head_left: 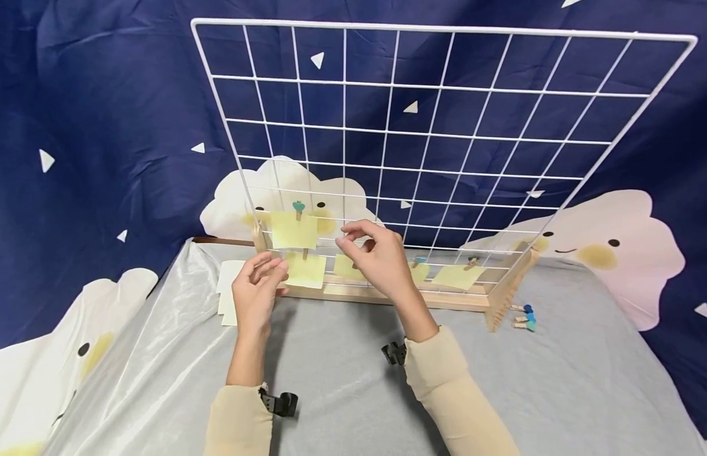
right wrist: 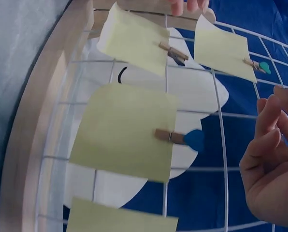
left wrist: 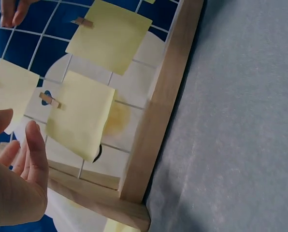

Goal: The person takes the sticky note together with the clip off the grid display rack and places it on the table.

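Observation:
Yellow paper notes hang by small wooden clothespins on a white wire grid (head_left: pixel 397 27). My left hand (head_left: pixel 254 294) is at the grid's lower left, fingers loosely bent beside a lower note (head_left: pixel 309 272). Above that note, another note (head_left: pixel 293 234) hangs under a clothespin with a teal heart (head_left: pixel 299 206). My right hand (head_left: pixel 383 256) hovers before the grid, right of the upper note, thumb and index finger bent toward each other with nothing showing between them. In the right wrist view, a blue-heart clothespin (right wrist: pixel 194 140) pins a note (right wrist: pixel 124 130) near this hand.
The grid stands in a wooden base (head_left: pixel 353 292) on a grey cloth (head_left: pixel 342 380). Pale paper sheets (head_left: pixel 228 291) lie left of it. Loose clothespins (head_left: pixel 530 318) with blue and teal hearts lie to the right. Behind hangs a dark blue curtain (head_left: pixel 119 95).

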Demonstrator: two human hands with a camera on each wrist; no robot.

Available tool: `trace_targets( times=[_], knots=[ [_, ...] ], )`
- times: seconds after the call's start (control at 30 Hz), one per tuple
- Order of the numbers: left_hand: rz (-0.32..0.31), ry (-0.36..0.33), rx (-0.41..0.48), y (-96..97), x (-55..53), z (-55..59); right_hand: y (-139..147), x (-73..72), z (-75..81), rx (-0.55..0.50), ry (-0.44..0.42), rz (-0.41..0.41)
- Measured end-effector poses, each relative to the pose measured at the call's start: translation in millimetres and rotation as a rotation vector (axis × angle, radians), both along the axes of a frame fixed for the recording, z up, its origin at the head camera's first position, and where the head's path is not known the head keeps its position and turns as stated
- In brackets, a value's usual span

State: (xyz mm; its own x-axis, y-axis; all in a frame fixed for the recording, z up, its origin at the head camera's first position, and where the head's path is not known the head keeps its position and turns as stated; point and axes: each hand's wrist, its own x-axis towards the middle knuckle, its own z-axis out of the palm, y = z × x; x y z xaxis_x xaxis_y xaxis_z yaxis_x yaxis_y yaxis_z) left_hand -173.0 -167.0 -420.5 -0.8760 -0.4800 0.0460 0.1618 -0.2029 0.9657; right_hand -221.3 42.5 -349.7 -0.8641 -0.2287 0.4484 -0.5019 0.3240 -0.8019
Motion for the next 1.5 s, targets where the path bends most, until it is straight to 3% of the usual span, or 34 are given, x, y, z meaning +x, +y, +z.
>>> trace_targets(
  times=[0.37,0.87,1.3,1.5],
  knots=[
    [-0.007,-0.003,-0.004,2.7,-7.3,3.9,-33,-8.4,16.0,-0.015,0.108,-0.001],
    [-0.018,-0.018,-0.02,5.6,-13.9,10.8,-63,-14.7,23.5,0.032,0.221,-0.065],
    [-0.007,0.012,0.033,9.9,-18.7,16.4,-77,-13.1,35.6,0.209,0.188,-0.096],
    [-0.008,0.036,0.032,10.2,-20.8,18.1,-78,-14.9,36.7,0.24,0.198,-0.127]
  ],
)
